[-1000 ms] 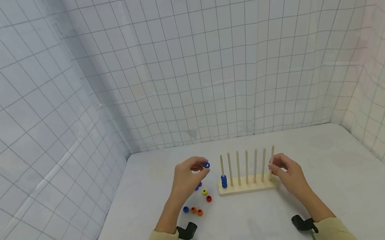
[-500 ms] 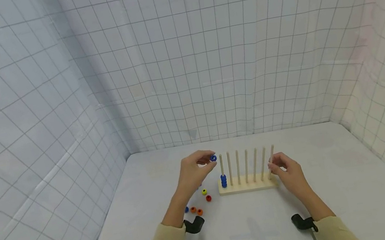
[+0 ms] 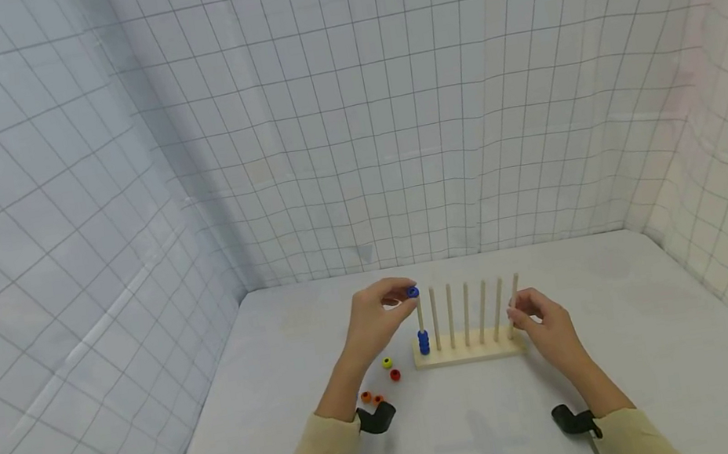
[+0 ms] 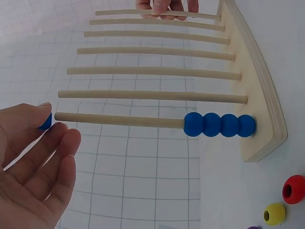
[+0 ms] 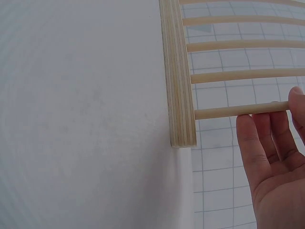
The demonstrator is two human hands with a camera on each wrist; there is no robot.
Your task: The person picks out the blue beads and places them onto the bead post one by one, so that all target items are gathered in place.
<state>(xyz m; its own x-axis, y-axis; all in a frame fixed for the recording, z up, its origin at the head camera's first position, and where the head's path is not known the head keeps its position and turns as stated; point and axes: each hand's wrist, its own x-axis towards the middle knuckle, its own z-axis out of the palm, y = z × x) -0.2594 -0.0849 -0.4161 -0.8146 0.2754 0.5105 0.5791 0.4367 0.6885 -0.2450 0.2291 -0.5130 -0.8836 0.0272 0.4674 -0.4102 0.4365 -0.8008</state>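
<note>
My left hand pinches a blue bead between thumb and fingers. In the left wrist view the bead is right at the tip of the leftmost wooden peg. Several blue beads are stacked at the foot of that peg. The pegs rise in a row from a pale wooden base. At the far right end, my right hand holds the last peg, thumb on one side and fingertips on the other.
On the white table left of the base lie a yellow bead, a red bead and orange beads. A purple bead just shows at the left wrist view's lower edge. Grid-patterned sheeting surrounds the table.
My left hand has moved right and up, bringing the blue bead from beside the rack to the top of the leftmost peg. My right hand stays on its peg.
</note>
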